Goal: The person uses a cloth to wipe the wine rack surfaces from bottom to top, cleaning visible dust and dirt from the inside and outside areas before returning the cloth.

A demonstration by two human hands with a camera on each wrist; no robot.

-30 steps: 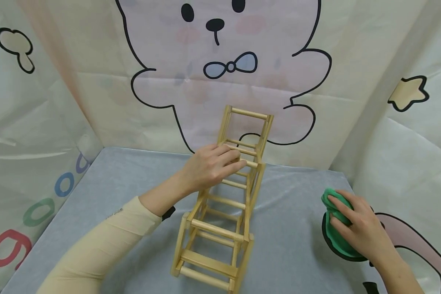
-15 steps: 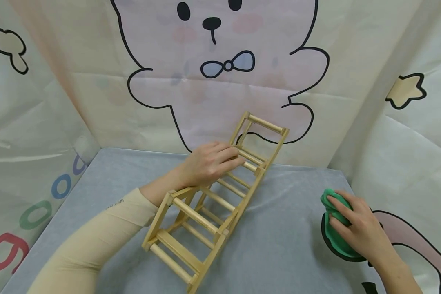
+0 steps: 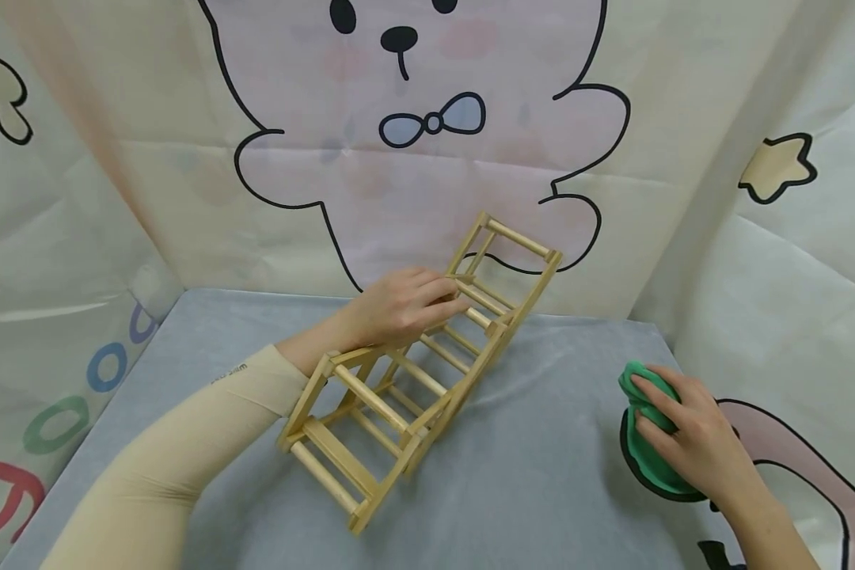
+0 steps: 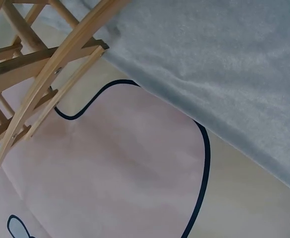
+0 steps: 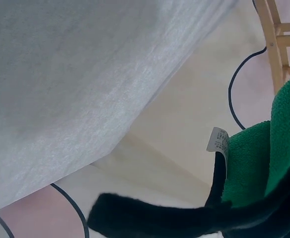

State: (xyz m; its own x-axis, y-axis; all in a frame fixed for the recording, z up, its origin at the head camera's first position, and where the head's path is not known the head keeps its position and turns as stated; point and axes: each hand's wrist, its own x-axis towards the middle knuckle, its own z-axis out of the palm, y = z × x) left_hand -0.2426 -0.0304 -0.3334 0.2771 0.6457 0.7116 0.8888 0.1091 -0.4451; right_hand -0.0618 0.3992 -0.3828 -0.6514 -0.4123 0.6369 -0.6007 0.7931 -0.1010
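My left hand grips a light wooden, ladder-like rack by its left side, near mid-length. Several round rungs and flat bars join the rack's side rails, and it slants from lower left to upper right. In the left wrist view, part of the rack's frame fills the upper left corner. To the right, my right hand holds a bunched green cloth with black trim. A white label and a black strap hang at the cloth in the right wrist view. The left fingertips are partly hidden among the rungs.
A grey-blue fabric cover lies over the table. Printed cloth walls enclose it behind and at both sides, with a bear drawing on the back one. A small black object shows at the lower right.
The rack has turned in my left hand: its near end swung left and its far end right, mostly in the first half second. My right hand keeps its hold on the cloth.
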